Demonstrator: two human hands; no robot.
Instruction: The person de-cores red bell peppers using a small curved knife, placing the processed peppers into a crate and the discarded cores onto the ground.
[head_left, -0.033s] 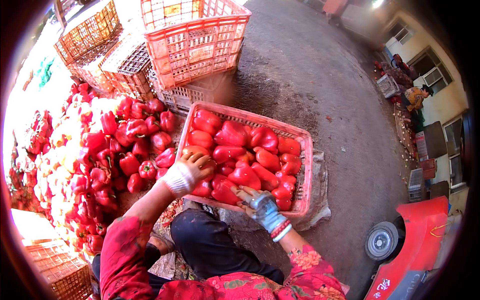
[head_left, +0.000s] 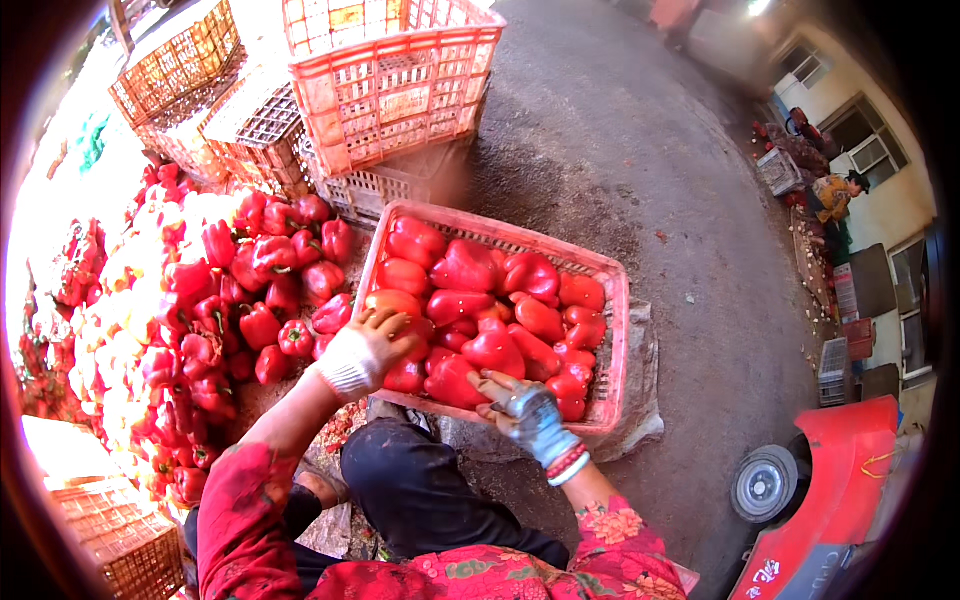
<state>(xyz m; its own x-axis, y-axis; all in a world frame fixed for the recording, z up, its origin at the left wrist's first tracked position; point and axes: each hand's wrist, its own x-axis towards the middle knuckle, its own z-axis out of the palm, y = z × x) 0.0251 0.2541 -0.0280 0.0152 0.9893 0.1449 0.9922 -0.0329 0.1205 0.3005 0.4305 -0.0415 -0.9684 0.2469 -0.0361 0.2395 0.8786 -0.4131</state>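
A pink-red plastic crate [head_left: 617, 330] sits in front of me, filled with glossy red bell peppers [head_left: 468, 267]. At its near left corner lies my left hand [head_left: 373, 350] in a pale glove, fingers apart and bent over the rim, touching or just above the peppers there. My right hand [head_left: 530, 410], in a grey-blue glove with a red and white cuff, reaches over the near rim with fingers stretched out toward a red bell pepper [head_left: 452, 383]. Neither hand visibly grips a pepper; the undersides of the fingers are hidden.
A large heap of red peppers [head_left: 190, 330] spreads at left, partly glaring in sunlight. Stacked crates [head_left: 390, 115] stand beyond it, another crate [head_left: 118, 535] at lower left. A red vehicle [head_left: 825, 490] is at lower right. A person [head_left: 832, 197] sits by the far building.
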